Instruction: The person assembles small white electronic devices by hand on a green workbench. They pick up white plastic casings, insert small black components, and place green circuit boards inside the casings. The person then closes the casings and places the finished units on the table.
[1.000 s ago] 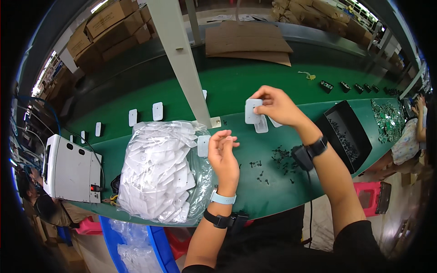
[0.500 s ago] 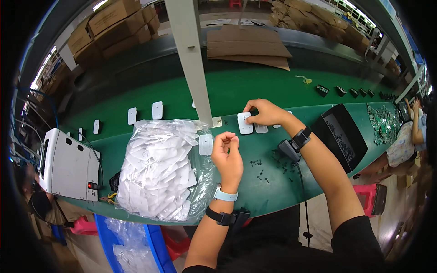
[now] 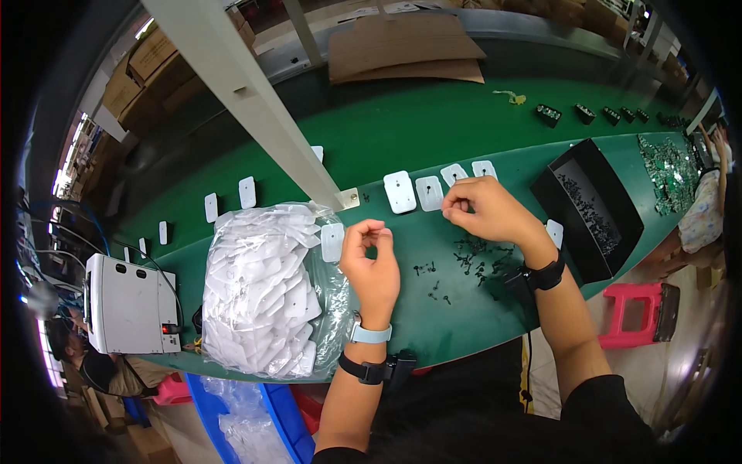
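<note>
Right hand [image 3: 473,207] had released the white plate [image 3: 399,192] it gripped in both earlier frames and shifted rightward, fingers curled in; released plate now lay at the near-left end of a short row; neighbouring plates [image 3: 429,193], previously part-covered by that hand, had come into clearer view; left hand's [image 3: 369,263] spread fingers had drawn into a rounder curl; the upright post [image 3: 247,100] appeared tilted farther leftward.

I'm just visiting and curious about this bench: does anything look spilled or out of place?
Small black parts lie scattered loose on the green tabletop. They may be spilled, since similar-looking ones sit in the black bin nearby. Farther back, a yellow scrap lies alone; I can't tell what it is.
</note>
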Available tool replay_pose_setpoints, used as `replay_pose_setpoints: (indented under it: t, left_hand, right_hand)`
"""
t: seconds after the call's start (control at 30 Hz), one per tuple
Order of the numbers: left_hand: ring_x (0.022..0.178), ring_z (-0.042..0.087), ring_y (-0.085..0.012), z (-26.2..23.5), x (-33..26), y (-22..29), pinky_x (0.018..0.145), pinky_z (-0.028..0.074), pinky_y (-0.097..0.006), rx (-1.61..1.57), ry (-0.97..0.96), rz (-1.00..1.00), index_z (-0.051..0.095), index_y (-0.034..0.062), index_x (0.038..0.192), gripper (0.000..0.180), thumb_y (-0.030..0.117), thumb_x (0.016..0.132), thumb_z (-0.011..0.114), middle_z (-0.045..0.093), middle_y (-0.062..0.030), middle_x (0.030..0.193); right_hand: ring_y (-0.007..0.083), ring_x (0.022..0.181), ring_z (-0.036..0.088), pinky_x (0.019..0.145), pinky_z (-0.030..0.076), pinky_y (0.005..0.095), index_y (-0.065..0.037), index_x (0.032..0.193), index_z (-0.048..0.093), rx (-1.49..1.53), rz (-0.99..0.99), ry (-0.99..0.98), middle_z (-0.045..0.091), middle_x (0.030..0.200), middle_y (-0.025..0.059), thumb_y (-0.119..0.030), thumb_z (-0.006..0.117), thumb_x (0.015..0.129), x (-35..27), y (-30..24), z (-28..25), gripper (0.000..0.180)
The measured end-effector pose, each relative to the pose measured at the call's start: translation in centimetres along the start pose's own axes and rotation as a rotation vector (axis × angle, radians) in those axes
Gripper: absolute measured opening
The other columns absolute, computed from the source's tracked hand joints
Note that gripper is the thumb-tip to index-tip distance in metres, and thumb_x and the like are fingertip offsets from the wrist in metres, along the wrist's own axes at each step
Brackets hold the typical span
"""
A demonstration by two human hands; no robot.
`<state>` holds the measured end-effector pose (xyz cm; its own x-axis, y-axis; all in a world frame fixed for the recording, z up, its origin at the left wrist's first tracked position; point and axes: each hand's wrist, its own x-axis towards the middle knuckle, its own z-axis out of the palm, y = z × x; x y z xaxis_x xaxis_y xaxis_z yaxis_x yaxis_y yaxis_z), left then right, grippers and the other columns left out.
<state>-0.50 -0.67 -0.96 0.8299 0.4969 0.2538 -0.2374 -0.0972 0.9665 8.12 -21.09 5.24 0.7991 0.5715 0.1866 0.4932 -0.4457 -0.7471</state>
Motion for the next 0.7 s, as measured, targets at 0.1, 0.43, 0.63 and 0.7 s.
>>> replay_pose_setpoints:
  t: [0.1,0.43,0.63,0.7]
  left_hand:
    - [0.083,0.059,-0.0087,-0.2,-0.1,-0.3,0.077,0.048,-0.023,0.151,-0.051,0.084,0.062,-0.0005,0.1,0.01,-0.006,0.092,0.064,0.061,-0.0025,0.092]
    - [0.078,0.059,-0.0094,-0.5,0.4,-1.0,0.073,0.048,-0.024,0.038,0.055,0.047,0.062,-0.0012,0.095,0.007,-0.005,0.09,0.065,0.061,-0.0031,0.089]
    - [0.084,0.06,-0.0099,-0.3,0.2,-0.5,0.077,0.049,-0.024,0.033,0.005,0.083,0.061,-0.0006,0.097,0.008,-0.006,0.092,0.064,0.061,-0.0032,0.093]
    - [0.084,0.06,-0.0101,-0.2,0.1,-0.6,0.077,0.05,-0.024,0.025,0.004,0.099,0.061,-0.0006,0.097,0.008,-0.005,0.092,0.065,0.061,-0.0032,0.093]
  right_hand:
    - [0.024,0.079,0.063,0.072,0.052,0.0353,0.0,0.09,0.069,-0.008,-0.007,0.118,0.065,0.084,0.0108,-0.007,0.069,0.081,-0.5,1.6,1.2,0.012]
    - [0.0333,0.104,0.062,0.094,0.05,0.0422,-0.002,0.106,0.069,-0.14,-0.215,0.174,0.068,0.107,0.0135,-0.013,0.073,0.074,7.1,2.4,3.7,0.034]
    - [0.0335,0.105,0.063,0.093,0.051,0.0422,-0.005,0.1,0.074,-0.177,-0.182,0.085,0.07,0.106,0.0133,-0.014,0.072,0.072,7.7,2.7,3.7,0.029]
    - [0.0338,0.104,0.063,0.093,0.051,0.0423,-0.005,0.1,0.074,-0.178,-0.164,0.073,0.071,0.105,0.0132,-0.014,0.072,0.072,7.7,2.6,3.8,0.03]
